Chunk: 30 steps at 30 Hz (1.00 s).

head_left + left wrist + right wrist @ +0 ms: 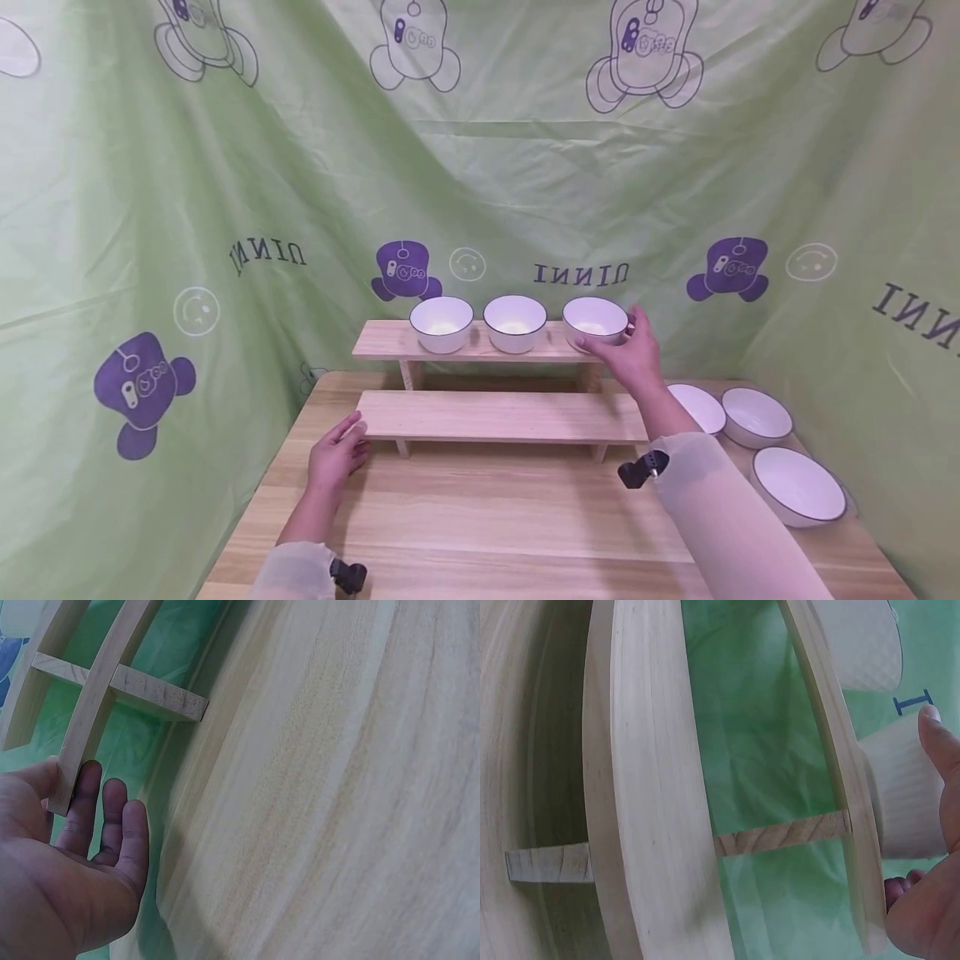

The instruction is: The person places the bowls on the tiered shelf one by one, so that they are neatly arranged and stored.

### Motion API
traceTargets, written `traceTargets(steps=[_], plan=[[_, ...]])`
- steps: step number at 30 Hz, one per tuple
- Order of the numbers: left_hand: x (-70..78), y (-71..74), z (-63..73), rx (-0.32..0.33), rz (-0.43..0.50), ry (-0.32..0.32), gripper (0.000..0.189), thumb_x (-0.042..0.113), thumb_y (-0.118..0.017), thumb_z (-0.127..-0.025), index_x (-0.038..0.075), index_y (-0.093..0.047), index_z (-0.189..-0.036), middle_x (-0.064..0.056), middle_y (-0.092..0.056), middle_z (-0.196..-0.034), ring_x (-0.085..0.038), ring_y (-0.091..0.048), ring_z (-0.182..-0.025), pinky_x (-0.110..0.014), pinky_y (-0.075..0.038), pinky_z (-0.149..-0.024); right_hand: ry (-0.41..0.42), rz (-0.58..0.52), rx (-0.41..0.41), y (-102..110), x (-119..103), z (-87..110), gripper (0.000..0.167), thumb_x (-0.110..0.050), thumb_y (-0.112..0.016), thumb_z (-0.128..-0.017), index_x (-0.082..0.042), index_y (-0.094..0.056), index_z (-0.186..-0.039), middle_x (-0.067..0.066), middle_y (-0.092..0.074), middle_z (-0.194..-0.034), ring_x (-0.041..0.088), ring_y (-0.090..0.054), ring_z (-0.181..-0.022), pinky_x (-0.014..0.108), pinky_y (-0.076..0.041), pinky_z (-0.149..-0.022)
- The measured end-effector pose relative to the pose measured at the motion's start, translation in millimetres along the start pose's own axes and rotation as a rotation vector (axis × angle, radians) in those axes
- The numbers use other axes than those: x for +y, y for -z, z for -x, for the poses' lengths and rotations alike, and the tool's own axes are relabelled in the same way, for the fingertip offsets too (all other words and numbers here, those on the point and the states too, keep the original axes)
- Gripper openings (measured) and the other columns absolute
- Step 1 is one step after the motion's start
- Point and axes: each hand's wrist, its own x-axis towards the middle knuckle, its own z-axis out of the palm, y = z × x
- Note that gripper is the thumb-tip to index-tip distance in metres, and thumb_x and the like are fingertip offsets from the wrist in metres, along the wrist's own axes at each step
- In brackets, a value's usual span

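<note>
On the upper wooden shelf (382, 340) stand three white bowls with dark rims. My right hand (637, 357) holds the right bowl (595, 315), thumb at its near side and fingers round its right side. Left of it are the middle bowl (515, 327) and the left bowl (442, 328), upright and apart. In the right wrist view the thumb lies against the bowl's wall (906, 795). My left hand (337, 454) grips the left end of the lower shelf (487, 415). The left wrist view shows that shelf board (88, 724) between thumb and fingers.
At the table's right side stand three more white bowls: one partly behind my right forearm (696, 407), one at the back (757, 417), one nearer (798, 486). A green printed curtain (510, 183) hangs behind and beside the wooden table (480, 517).
</note>
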Motion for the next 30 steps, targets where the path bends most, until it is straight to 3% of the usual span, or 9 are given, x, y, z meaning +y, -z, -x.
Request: traceTargets(steps=[3, 8, 15, 23, 30], plan=[[1.1, 0.6, 0.9, 0.002, -0.003, 0.0, 0.056, 0.029, -0.077, -0.096, 0.011, -0.06, -0.146, -0.004, -0.074, -0.106, -0.021, -0.073, -0.091, -0.037, -0.064, -0.087, -0.005, -0.023, -0.009, 5.0, 1.7, 2.0, 0.137, -0.052, -0.095, -0.071, -0.012, -0.005, -0.167, 0.02, -0.029, -0.166, 0.043, -0.039, -0.146, 0.054, -0.039, -0.119], [2.6, 1.5, 1.9, -0.008, -0.006, 0.005, 0.058, 0.031, -0.077, -0.096, 0.011, -0.059, -0.147, -0.005, -0.074, -0.111, -0.021, -0.073, -0.094, -0.038, -0.063, -0.088, -0.023, -0.01, -0.012, 13.9, 3.9, 3.7, 0.142, -0.058, -0.093, -0.069, -0.014, -0.002, -0.167, 0.018, -0.024, -0.168, 0.044, -0.031, -0.149, 0.06, -0.033, -0.121], [0.6, 2.7, 0.4, -0.023, 0.0, 0.014, 0.059, 0.03, -0.077, -0.096, 0.012, -0.057, -0.149, -0.002, -0.074, -0.108, -0.02, -0.073, -0.092, -0.038, -0.063, -0.089, -0.065, -0.011, 0.008, 22.4, 6.9, 7.9, 0.144, -0.061, -0.094, -0.065, -0.019, -0.003, -0.168, 0.012, -0.024, -0.169, 0.039, -0.03, -0.151, 0.059, -0.032, -0.122], [0.2, 0.7, -1.1, -0.006, -0.012, 0.0, 0.057, 0.032, -0.078, -0.095, 0.011, -0.06, -0.145, -0.011, -0.071, -0.12, -0.023, -0.073, -0.095, -0.038, -0.063, -0.088, -0.085, -0.041, 0.01, 31.3, 7.7, 20.8, 0.143, -0.058, -0.095, -0.066, -0.025, 0.0, -0.168, 0.006, -0.019, -0.171, 0.04, -0.026, -0.152, 0.06, -0.03, -0.122], [1.4, 0.9, 0.7, -0.01, -0.008, -0.003, 0.058, 0.032, -0.078, -0.096, 0.009, -0.059, -0.146, 0.0, -0.075, -0.104, -0.02, -0.073, -0.093, -0.034, -0.064, -0.083, -0.057, 0.033, 0.033, 42.2, 11.7, 24.3, 0.138, -0.057, -0.092, -0.072, -0.019, -0.001, -0.168, 0.014, -0.022, -0.17, 0.044, -0.03, -0.15, 0.063, -0.034, -0.119]])
